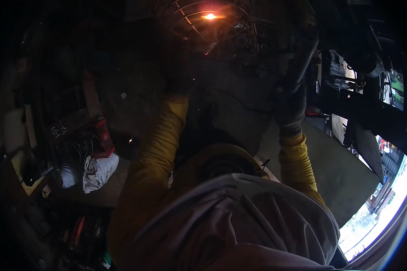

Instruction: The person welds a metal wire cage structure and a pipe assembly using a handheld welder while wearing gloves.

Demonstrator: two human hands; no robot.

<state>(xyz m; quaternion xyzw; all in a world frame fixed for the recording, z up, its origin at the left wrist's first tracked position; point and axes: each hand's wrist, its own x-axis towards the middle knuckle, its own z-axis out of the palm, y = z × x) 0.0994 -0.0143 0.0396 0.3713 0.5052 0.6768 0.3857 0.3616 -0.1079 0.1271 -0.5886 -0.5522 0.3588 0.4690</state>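
Note:
At the top of the head view a bright orange glow (210, 16) burns beside a round wire grille (185, 17), and a few tiny sparks fall below it. My left hand (178, 67) reaches up toward the grille from a yellow sleeve; deep shadow hides its fingers and whatever they may touch. My right hand (290, 106), in a dark knitted glove, is closed at the lower end of a dark, thick, tube-like thing (302, 61) that slants up to the right. Its exact kind is too dark to make out.
A dark cable (239, 100) crosses the floor ahead. To the left are a red box (104, 137), a coil of wire (81, 143) and a crumpled white sack (100, 171). A large flat panel (343, 174) lies at right, near a dark metal frame (371, 106) and a bright opening.

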